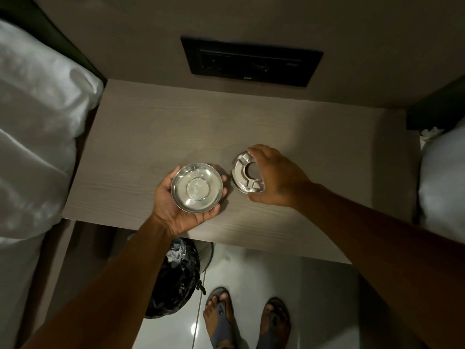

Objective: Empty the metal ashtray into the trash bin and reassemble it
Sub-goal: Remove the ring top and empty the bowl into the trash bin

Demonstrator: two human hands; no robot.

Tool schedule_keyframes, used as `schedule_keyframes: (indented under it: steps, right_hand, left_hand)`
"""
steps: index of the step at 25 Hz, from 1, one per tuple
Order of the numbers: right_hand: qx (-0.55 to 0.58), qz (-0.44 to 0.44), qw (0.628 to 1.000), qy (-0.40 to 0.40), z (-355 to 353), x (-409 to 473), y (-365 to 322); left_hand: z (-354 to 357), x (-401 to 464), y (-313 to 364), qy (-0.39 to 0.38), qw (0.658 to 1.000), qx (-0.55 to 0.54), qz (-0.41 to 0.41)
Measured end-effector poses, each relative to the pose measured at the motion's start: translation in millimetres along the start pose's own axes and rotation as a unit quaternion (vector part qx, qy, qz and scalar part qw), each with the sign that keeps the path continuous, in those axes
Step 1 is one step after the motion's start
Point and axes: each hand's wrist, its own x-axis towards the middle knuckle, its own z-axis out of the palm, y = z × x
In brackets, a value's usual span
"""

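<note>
Count: two ashtray parts, two hands, one bin, two sandalled feet.
Left grip: my left hand [181, 205] cradles the ashtray bowl [196, 187] from beneath, palm up, fingers curled round its rim; the bowl sits upright above the near part of the bedside table [151, 127].
Right grip: my right hand [274, 177] arches over the ashtray lid [242, 172], fingertips at its far edge and thumb at its near edge; I cannot tell whether I have closed on it or only touch it.
Lid: a metal ring with a centre hole and notches, lying on the table just right of the bowl, not touching it.
Bowl contents: only glints and faint specks on the shiny base; hard to make out.
Below my left wrist: the trash bin [176, 278], lined with a black bag, crumpled white paper inside; my forearm covers part of it.
Beyond both grips: a black switch panel [251, 60] on the wall, its markings too dark to read.
Outer sides: white pillows [35, 122], cut off by the frame.
</note>
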Motion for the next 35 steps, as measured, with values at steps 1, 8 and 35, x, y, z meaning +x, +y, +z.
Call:
schedule_keyframes:
  steps: [1, 8, 35]
  right_hand:
    - [0.0, 0.009, 1.0, -0.002, 7, 3, 0]
    - [-0.003, 0.045, 0.999, -0.019, 17, -1, 11]
    - [-0.17, 0.106, 0.969, 0.144, 72, -33, 49]
  left_hand:
    - [0, 1, 0, -0.008, 1.0, -0.002, -0.001]
    - [0, -3, 1, 0.008, 1.0, -0.01, 0.006]
    - [-94, -49, -148, 0.563, 0.708, 0.361, 0.228]
